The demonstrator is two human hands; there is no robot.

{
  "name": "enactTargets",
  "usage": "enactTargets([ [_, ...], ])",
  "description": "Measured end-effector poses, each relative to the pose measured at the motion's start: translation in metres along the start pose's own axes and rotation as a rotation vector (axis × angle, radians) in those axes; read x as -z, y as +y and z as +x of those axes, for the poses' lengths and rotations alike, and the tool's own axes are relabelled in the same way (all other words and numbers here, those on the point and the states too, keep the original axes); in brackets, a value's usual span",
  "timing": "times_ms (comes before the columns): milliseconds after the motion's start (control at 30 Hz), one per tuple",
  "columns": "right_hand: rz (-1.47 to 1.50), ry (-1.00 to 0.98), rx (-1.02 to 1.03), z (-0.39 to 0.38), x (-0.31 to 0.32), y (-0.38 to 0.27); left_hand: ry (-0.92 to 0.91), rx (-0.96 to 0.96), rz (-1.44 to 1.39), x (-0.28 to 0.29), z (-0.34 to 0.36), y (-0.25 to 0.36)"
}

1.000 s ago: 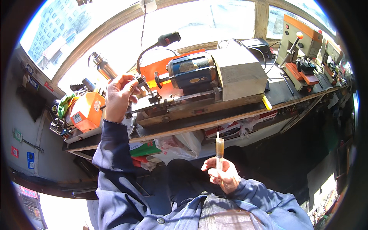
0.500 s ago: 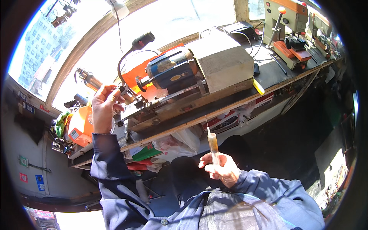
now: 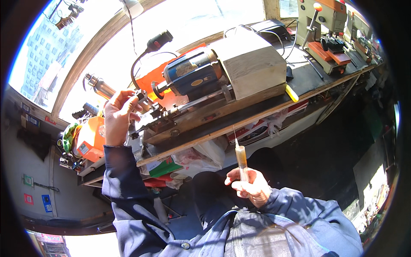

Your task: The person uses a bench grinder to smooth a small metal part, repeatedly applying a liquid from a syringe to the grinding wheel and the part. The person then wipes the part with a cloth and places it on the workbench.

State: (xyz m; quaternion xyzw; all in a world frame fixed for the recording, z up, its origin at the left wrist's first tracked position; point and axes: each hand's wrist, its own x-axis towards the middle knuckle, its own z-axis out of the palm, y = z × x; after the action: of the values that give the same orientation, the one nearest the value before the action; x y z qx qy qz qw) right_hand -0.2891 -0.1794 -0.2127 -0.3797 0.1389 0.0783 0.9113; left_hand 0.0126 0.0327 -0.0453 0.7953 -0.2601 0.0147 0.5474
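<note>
My left hand is raised to the left end of a key-cutting machine with a blue motor, thumb and fingers closed on a small dark clamp part beside its cutting wheel. My right hand is wrapped round an upright syringe with yellowish-brown liquid inside and a long thin needle pointing up, in front of the bench edge. A bent lamp arches over the clamp, and an orange sheet stands behind the motor.
On the bench are a steel flask, an orange machine at left and a second machine with red-knobbed lever at right. Plastic bags lie beneath. Windows run behind; a grey wall is on the left.
The view has shifted, so the bench sits higher and further left than a second ago. My left hand stays at the clamp; the syringe in my right hand has tilted slightly.
</note>
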Motion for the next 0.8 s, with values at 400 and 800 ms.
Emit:
enactTargets([
  [400, 0.017, 0.024, -0.007, 0.0006, 0.0, 0.0021, -0.024, 0.041, 0.014, -0.0002, -0.0007, 0.0029],
  [800, 0.016, 0.033, -0.008, 0.0008, 0.0012, 0.0045, 0.061, -0.016, 0.165, -0.0081, -0.0065, 0.0049],
])
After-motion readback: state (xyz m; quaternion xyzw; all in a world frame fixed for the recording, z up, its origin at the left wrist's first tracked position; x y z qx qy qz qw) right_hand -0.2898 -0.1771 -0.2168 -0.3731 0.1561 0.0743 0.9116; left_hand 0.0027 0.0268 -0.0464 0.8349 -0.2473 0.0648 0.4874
